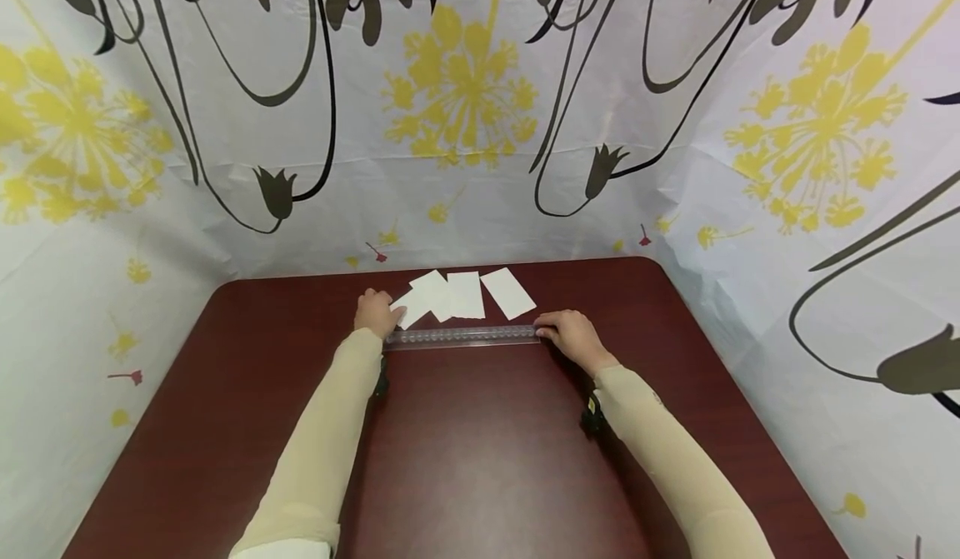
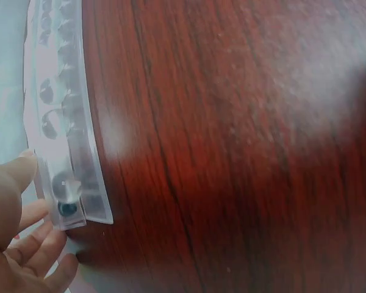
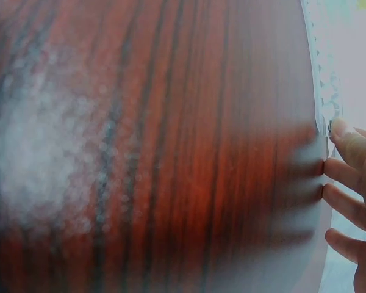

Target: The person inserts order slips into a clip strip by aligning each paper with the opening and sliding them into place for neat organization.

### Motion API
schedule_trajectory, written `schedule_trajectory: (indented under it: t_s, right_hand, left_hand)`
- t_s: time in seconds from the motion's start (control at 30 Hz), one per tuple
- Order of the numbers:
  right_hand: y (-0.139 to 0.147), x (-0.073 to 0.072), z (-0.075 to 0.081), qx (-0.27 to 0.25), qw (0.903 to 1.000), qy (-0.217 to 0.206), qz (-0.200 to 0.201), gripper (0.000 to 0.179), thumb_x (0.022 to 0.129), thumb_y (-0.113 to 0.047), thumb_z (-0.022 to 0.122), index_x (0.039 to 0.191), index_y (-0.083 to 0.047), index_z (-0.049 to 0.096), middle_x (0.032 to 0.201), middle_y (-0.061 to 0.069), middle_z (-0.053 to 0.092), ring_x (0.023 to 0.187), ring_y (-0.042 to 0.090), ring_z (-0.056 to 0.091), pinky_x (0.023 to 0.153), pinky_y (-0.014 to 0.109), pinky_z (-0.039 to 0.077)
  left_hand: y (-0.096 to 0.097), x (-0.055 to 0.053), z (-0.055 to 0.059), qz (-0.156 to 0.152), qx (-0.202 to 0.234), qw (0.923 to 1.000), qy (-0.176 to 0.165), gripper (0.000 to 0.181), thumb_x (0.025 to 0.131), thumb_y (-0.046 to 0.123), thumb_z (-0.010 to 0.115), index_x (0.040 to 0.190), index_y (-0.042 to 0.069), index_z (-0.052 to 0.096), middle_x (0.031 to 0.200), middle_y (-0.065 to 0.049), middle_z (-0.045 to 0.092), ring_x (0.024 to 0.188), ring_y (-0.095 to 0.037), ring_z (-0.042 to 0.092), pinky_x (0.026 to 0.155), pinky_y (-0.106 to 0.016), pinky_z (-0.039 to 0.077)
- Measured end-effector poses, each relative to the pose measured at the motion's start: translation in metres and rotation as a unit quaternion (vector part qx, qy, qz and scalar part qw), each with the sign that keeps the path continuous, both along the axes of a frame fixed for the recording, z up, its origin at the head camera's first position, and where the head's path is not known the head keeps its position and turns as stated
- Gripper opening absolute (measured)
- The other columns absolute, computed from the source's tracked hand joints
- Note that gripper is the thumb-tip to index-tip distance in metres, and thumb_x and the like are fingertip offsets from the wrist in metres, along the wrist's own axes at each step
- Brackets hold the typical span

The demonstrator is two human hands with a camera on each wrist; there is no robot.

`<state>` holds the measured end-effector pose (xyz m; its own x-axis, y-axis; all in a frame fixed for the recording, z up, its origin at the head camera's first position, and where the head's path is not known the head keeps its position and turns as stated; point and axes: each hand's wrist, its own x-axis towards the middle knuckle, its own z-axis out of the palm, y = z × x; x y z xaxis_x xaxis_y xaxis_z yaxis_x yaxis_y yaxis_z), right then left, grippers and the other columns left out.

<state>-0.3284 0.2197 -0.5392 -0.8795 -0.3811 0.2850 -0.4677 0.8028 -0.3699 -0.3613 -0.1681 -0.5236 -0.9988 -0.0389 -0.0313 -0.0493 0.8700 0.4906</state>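
A long clear plastic tray with a row of clear round balls lies across the dark red table. At its left end, my left hand holds it, thumb along the far side and fingers at the corner. Up close in the left wrist view, clear balls and one dark green ball show inside the tray's end. My right hand grips the opposite end, thumb and fingertips at the edge; in the right wrist view only a thin strip of the tray shows beside the thumb.
Several white cards lie just behind the tray, some overlapping, the leftmost right by the left hand. The table ends close behind them at a patterned cloth wall. Dark wrist devices sit under both sleeves.
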Motion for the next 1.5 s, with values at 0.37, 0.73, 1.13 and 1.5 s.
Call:
schedule_trajectory:
  t_s: [0.37, 0.73, 1.13, 1.5]
  right_hand:
    - [0.001, -0.001, -0.002, 0.001, 1.0000, 0.001, -0.001, 0.024, 0.092, -0.022, 0.069, 0.112, -0.012, 0.076, 0.112, 0.009, 0.076, 0.103, 0.027, 0.072, 0.088, 0.046, 0.057]
    - [0.003, -0.004, -0.004, 0.016, 0.9998, -0.007, -0.007, 0.024, 0.092, -0.024, 0.069, 0.112, -0.013, 0.076, 0.114, 0.008, 0.075, 0.106, 0.028, 0.071, 0.091, 0.047, 0.056]
    - [0.001, -0.004, -0.004, 0.017, 0.9996, -0.017, -0.012, 0.026, 0.093, -0.026, 0.068, 0.114, -0.014, 0.075, 0.117, 0.008, 0.074, 0.109, 0.028, 0.070, 0.094, 0.047, 0.055]
    - [0.000, -0.002, -0.002, 0.014, 0.9998, -0.010, -0.011, 0.025, 0.091, -0.024, 0.070, 0.113, -0.013, 0.075, 0.116, 0.009, 0.074, 0.109, 0.029, 0.070, 0.094, 0.048, 0.055]
  left_hand:
    - [0.016, -0.006, -0.001, 0.006, -0.045, 0.9990, 0.000, 0.043, 0.097, 0.023, 0.062, 0.128, -0.006, 0.056, 0.135, -0.030, 0.047, 0.129, -0.047, 0.041, 0.101, -0.066, 0.041]
    - [0.018, -0.007, 0.000, 0.021, -0.020, 0.9994, -0.016, 0.040, 0.096, 0.020, 0.064, 0.128, -0.004, 0.058, 0.134, -0.029, 0.048, 0.128, -0.046, 0.041, 0.103, -0.066, 0.039]
    - [0.021, -0.013, -0.004, 0.046, -0.041, 0.9980, -0.016, 0.037, 0.094, 0.019, 0.065, 0.121, -0.005, 0.059, 0.132, -0.028, 0.051, 0.126, -0.046, 0.044, 0.102, -0.068, 0.039]
    - [0.020, -0.012, -0.001, 0.052, -0.051, 0.9973, -0.011, 0.039, 0.092, 0.022, 0.069, 0.122, -0.001, 0.058, 0.129, -0.026, 0.054, 0.128, -0.046, 0.044, 0.107, -0.068, 0.027]
